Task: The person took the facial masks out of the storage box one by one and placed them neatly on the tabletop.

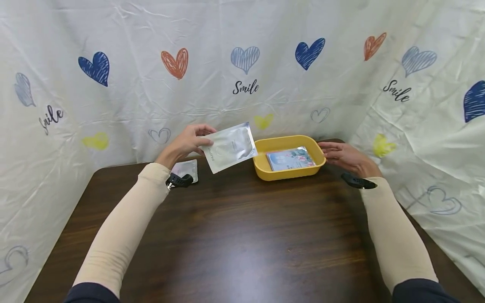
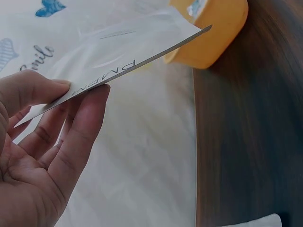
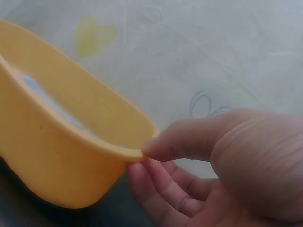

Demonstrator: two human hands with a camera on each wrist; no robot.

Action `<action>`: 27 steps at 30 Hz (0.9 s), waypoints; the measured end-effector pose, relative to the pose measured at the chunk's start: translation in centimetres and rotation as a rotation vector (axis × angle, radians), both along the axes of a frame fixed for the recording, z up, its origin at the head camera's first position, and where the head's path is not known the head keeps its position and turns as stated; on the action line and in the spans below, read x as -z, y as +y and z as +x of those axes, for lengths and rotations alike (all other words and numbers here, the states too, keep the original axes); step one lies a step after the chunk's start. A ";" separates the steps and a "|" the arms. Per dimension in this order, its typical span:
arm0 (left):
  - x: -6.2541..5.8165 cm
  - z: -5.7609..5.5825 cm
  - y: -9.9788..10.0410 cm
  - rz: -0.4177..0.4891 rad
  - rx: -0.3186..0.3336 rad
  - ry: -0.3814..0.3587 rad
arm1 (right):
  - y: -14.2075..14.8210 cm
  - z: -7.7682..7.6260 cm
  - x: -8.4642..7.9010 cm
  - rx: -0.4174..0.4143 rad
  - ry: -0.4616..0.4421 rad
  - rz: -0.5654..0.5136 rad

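My left hand (image 1: 188, 142) pinches a silvery-white sheet mask packet (image 1: 231, 147) at its left edge, thumb on the printed face and fingers behind. The packet is held up, tilted, its right corner overlapping the left rim of a yellow plastic basin (image 1: 289, 174) in the head view. Letters run along the packet's edge near my thumb (image 2: 52, 87). At the basin's right end my right hand (image 1: 346, 158) grips the rim, thumb on top and fingers under the lip. Inside the basin lie several flat packets, the top one a light blue packet (image 1: 289, 159) with pink flowers.
Another pale packet (image 1: 185, 169) lies on the dark wooden table (image 1: 242, 235) below my left wrist, partly hidden by the wrist camera (image 1: 179, 181). A white cloth (image 1: 212, 101) printed with hearts hangs behind and along both sides of the table.
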State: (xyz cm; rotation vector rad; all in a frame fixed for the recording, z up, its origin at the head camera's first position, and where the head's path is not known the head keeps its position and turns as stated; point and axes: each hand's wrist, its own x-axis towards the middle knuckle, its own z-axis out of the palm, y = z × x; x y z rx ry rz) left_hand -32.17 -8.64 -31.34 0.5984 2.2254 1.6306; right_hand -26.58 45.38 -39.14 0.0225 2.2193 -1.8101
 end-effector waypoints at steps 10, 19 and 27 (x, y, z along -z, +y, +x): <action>0.6 0.0 -1.1 0.032 -0.022 -0.033 | -0.5 0.7 -1.0 0.038 -0.050 -0.046; 0.8 0.6 -2.2 0.022 -0.025 -0.034 | -0.7 1.0 -0.7 0.059 -0.083 -0.098; 1.4 1.2 -4.3 0.065 -0.035 -0.107 | -0.9 1.2 -0.8 0.077 -0.095 -0.153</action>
